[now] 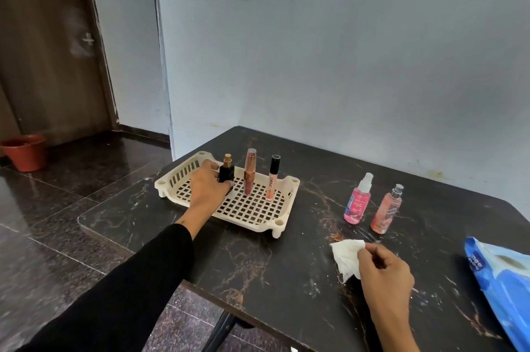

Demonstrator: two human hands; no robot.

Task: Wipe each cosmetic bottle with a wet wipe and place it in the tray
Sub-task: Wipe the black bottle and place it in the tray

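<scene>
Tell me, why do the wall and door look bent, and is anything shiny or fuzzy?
In the head view, the wide lens bows the door and wall edge near the sides; the dark table and floor show soft glare; the left hand on the black bottle looks slightly blurred, and so does the blue wipes pack at the edge.

5 bottles (226, 170), 1 tray (282, 224), 1 wipe (347, 257), 1 pkt (499, 274).
</scene>
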